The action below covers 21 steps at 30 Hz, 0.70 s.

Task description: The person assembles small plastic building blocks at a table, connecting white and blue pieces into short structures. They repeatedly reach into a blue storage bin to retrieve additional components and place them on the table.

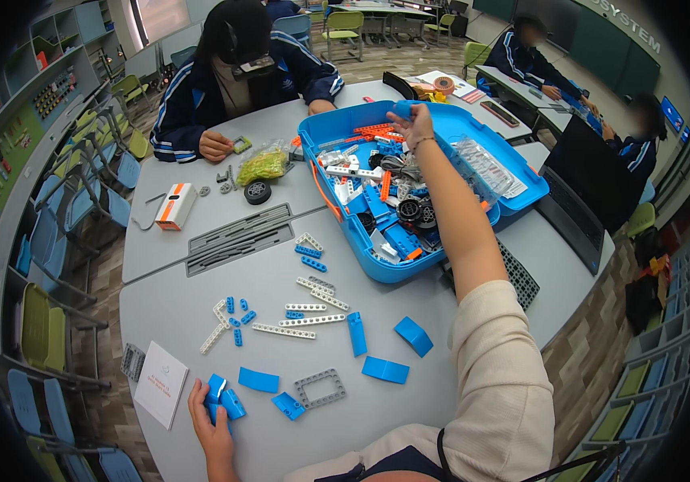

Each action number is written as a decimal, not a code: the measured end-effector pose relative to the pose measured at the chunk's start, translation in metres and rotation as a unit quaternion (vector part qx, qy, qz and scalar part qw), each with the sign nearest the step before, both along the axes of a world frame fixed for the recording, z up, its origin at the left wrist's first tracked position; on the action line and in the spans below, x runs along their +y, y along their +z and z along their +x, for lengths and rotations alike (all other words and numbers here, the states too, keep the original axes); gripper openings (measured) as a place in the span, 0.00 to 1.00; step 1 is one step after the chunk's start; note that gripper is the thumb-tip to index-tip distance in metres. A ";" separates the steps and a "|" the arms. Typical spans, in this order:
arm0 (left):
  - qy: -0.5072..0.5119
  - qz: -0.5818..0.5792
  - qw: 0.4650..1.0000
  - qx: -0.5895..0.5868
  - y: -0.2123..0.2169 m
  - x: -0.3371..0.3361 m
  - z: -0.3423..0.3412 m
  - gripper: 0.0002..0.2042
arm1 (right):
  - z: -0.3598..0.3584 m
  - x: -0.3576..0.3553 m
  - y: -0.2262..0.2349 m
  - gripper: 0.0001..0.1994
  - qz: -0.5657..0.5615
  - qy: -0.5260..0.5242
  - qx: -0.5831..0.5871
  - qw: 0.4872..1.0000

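My left hand (210,418) rests low on the grey table (176,301), fingers closed around a blue plastic building piece (221,397). My right arm stretches far forward over a blue parts bin (517,197) full of blue, white, grey and orange pieces. My right hand (415,122) hovers at the bin's far side, pinching a small blue piece (403,108). Loose white beams (306,320), blue panels (385,369) and a grey frame (319,389) lie scattered on the table between my hands.
A person in a dark jacket sits across the table, handling a small part (240,145), beside a green bag of parts (263,163), a black wheel (257,191) and a white-orange block (174,206). A white booklet (161,383) lies near my left hand. Chairs line the left.
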<state>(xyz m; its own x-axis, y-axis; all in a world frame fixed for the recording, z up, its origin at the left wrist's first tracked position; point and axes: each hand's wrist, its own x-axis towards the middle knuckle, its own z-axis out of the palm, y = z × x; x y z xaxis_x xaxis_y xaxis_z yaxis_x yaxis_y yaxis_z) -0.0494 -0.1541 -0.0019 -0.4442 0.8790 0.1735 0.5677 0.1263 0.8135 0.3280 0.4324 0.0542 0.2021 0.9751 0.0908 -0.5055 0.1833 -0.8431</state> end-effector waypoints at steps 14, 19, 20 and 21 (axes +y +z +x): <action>0.000 -0.002 1.000 -0.011 -0.001 0.000 -0.001 0.21 | 0.022 -0.024 0.004 0.25 0.001 -0.118 -0.765 0.634; 0.002 -0.003 1.000 -0.013 -0.002 -0.001 -0.001 0.21 | 0.016 -0.032 0.002 0.25 -0.021 -0.042 -0.854 0.518; 0.000 -0.003 1.000 -0.014 -0.002 -0.001 -0.001 0.21 | 0.014 -0.032 0.002 0.25 -0.031 -0.035 -0.850 0.525; -0.001 -0.002 1.000 -0.016 -0.002 -0.001 -0.001 0.21 | 0.013 -0.031 0.002 0.24 -0.047 -0.022 -0.851 0.523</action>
